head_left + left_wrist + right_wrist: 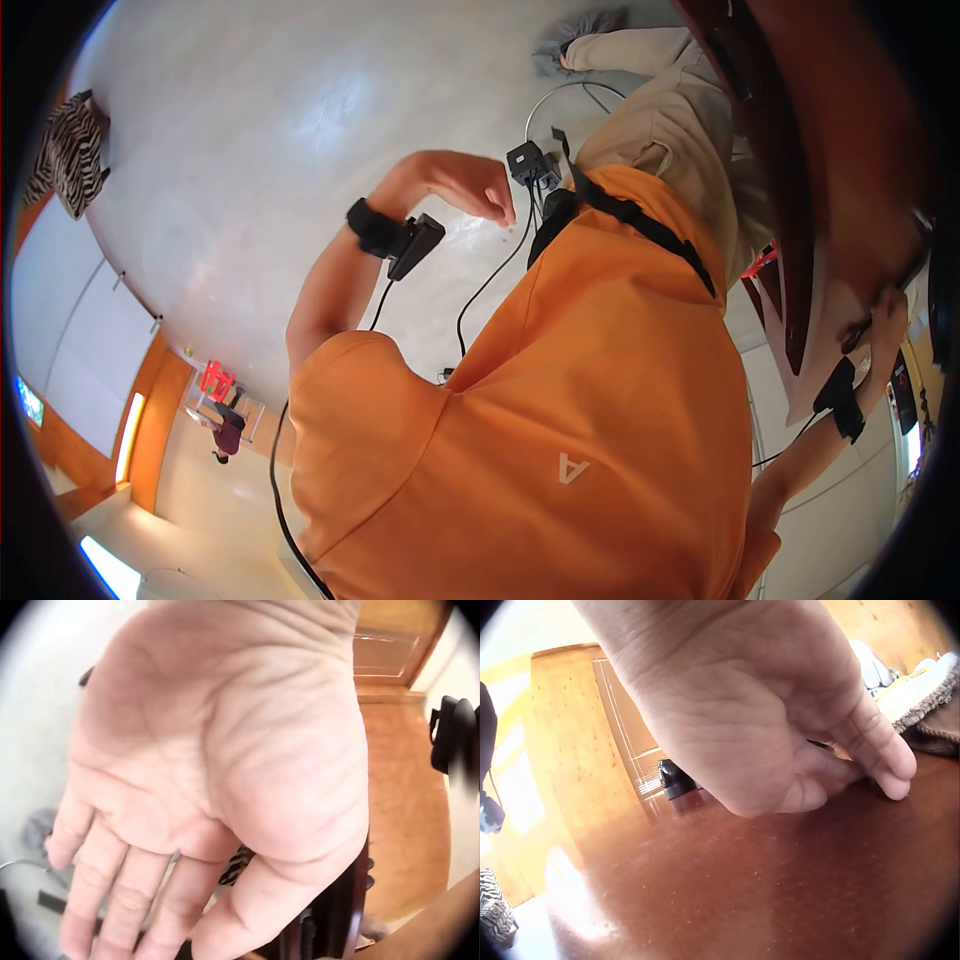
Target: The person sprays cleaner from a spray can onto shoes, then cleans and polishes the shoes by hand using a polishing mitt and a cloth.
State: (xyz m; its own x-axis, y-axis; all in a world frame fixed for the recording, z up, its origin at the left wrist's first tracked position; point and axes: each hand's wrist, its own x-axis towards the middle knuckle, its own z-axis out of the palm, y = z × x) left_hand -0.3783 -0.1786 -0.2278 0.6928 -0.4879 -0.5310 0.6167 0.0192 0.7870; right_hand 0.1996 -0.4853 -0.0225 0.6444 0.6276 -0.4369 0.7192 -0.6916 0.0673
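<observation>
My left hand (460,185) hangs beside my body over the pale floor. In the left wrist view its palm faces the camera and its fingers extend loosely, with nothing in them. My right hand (772,712) is low over a glossy reddish-brown tabletop (727,892), its fingers bent down toward the wood. A black glossy object (673,778) shows just past the thumb side of that hand, partly hidden by it. Whether the right fingers hold anything I cannot tell.
A brown thing with a fuzzy grey edge (930,705) lies beyond my right fingers. A black box with cables (528,160) is at my waist, and a cable (470,310) runs from there. Farther off are a zebra-striped item (75,150), a red chair (215,380) and another person (230,425).
</observation>
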